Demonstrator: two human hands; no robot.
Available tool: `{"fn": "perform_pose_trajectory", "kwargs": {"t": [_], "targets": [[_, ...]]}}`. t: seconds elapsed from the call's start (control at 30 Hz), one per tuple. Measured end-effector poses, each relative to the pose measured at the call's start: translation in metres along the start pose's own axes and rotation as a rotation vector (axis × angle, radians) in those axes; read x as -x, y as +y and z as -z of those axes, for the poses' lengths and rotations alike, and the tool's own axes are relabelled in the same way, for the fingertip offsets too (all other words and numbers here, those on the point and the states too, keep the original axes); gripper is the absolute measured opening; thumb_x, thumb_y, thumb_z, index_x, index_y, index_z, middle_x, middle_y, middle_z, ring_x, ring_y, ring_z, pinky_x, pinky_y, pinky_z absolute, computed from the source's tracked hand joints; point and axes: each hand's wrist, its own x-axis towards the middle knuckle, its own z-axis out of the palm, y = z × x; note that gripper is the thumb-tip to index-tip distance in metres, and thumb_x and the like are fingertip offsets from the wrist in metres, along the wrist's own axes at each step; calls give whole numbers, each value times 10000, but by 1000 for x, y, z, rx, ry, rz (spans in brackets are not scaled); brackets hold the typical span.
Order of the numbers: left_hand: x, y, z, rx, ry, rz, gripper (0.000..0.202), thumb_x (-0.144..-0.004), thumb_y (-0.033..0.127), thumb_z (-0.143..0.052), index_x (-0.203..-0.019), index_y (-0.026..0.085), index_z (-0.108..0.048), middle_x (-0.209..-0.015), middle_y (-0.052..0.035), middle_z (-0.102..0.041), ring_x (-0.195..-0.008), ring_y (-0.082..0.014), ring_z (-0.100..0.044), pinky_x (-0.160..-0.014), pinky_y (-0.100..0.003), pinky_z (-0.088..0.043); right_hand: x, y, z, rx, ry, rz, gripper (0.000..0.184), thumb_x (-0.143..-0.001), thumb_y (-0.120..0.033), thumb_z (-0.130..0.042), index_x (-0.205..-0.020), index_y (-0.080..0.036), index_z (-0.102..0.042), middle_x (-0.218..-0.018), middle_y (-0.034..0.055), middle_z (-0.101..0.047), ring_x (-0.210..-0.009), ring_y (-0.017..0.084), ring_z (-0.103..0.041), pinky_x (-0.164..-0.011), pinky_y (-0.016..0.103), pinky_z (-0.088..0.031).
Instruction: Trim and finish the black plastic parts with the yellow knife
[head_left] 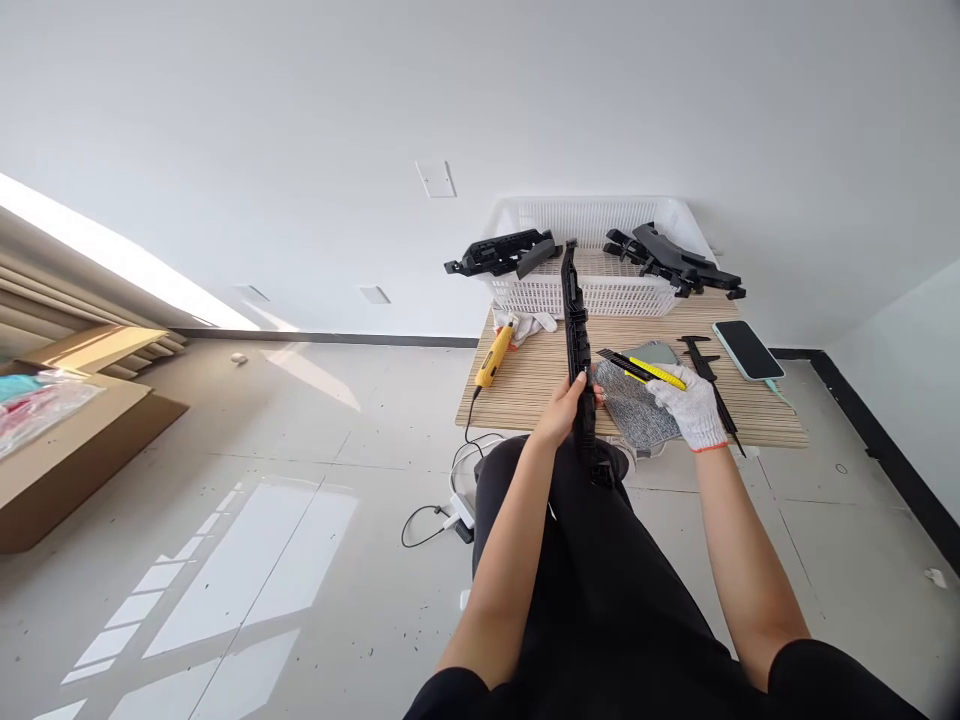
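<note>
My bare left hand [561, 410] is wrapped round the lower half of a long black plastic part [576, 320], which stands nearly upright over my lap. Its top reaches in front of the white basket. My right hand [691, 408], in a white knit glove with an orange cuff, grips a yellow and black utility knife [651, 371]. The knife's tip points left toward the black part, a small distance from it. Below the knife lies a grey cloth [636, 405] on the table.
A white plastic basket [585, 298] holds several more black parts [675, 262]. On the wooden table [525, 390] lie a yellow corded tool [495, 356], a glove [534, 322], black calipers [706, 370] and a phone [747, 350]. A power strip [462, 510] and cables lie on the floor; a cardboard box [90, 440] stands left.
</note>
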Motion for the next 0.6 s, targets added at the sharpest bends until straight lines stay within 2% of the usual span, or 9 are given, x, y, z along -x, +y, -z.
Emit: {"fn": "perform_pose_trajectory", "kwargs": {"t": [0.13,0.27,0.43,0.6], "targets": [[-1,-1,-1,-63,46,-78,542,-944,588,-735,-1258,148,-697,-740,7,-681,-642,-113,-654,-686,-250,-559,0,3,0,-29,-8,25,495,-656,-370,-868,-1089,-144,-793,-682,-29,-654,-559,95,-481,-532,252,-404],[-2,-1,-6,-71,96,-106,564,-948,679,-673,-1143,152,-719,-694,15,-648,-586,-94,-612,-616,-219,-534,0,5,-1,15,-79,24,515,-680,-410,-879,-1119,-152,-805,-788,4,-728,-596,101,-521,-578,265,-458],[-5,-5,-11,-80,189,-105,487,-949,656,-683,-1006,173,-689,-680,13,-657,-576,-108,-629,-598,-230,-542,1,2,-1,59,-126,63,545,-694,-462,-873,-1150,-169,-814,-879,34,-771,-647,129,-594,-632,290,-532],[-3,-9,-5,-114,205,-166,400,-943,593,-729,-949,196,-678,-755,5,-691,-647,-115,-671,-638,-228,-543,1,0,3,46,-184,34,529,-675,-453,-885,-1123,-178,-827,-892,40,-783,-700,157,-654,-664,304,-572]]}}
